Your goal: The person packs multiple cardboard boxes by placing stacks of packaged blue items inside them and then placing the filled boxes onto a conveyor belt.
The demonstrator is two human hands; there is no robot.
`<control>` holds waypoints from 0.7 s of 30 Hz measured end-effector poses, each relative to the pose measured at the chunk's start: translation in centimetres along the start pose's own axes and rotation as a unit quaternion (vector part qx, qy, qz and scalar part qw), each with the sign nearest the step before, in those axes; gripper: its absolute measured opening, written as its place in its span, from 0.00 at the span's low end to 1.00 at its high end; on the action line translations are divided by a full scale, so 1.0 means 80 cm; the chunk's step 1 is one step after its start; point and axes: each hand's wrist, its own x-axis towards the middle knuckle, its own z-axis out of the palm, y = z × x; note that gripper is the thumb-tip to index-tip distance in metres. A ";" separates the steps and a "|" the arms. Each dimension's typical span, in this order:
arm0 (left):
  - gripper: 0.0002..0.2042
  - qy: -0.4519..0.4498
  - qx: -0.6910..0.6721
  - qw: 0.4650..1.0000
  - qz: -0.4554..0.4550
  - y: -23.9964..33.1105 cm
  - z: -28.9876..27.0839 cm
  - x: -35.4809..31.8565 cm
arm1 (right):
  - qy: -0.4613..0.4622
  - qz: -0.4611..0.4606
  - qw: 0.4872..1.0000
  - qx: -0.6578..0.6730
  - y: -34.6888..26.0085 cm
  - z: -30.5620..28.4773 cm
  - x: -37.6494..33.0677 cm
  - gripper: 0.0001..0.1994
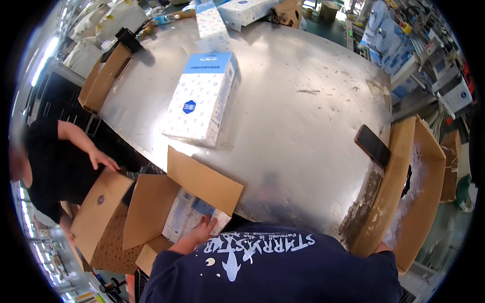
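My left hand point(201, 231) reaches into an open cardboard carton point(204, 179) at the lower left. Its fingers are stretched out on the white and blue printed packs point(181, 218) inside, and it does not grip them. My right hand point(382, 247) is at the lower end of a long cardboard box point(389, 192) on the right, with its fingers hidden by the box. Clear crumpled plastic point(404, 202) and a black item point(407, 181) lie in that box. A large white pack with a blue top point(199, 98) lies on the metal table point(293, 131), out of reach of both hands.
A dark phone point(373, 146) lies at the table's right edge. At the left, a co-worker point(60, 161) handles another carton point(101, 212). A cardboard tray point(106, 76) leans at the table's left edge. More printed packs point(211, 22) stand at the far side.
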 end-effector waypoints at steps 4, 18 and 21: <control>0.15 0.010 -0.359 0.920 -0.154 0.085 -0.361 -0.054 | -0.006 0.016 0.999 -0.028 0.022 0.001 -0.006 0.21; 0.35 0.356 -0.567 0.721 -0.178 -0.054 -0.460 0.078 | 0.104 -0.158 0.930 0.315 -0.026 -0.226 -0.092 0.21; 0.29 0.426 -0.515 0.721 -0.182 -0.083 -0.399 0.074 | 0.011 -0.307 0.889 0.340 -0.149 -0.254 -0.166 0.21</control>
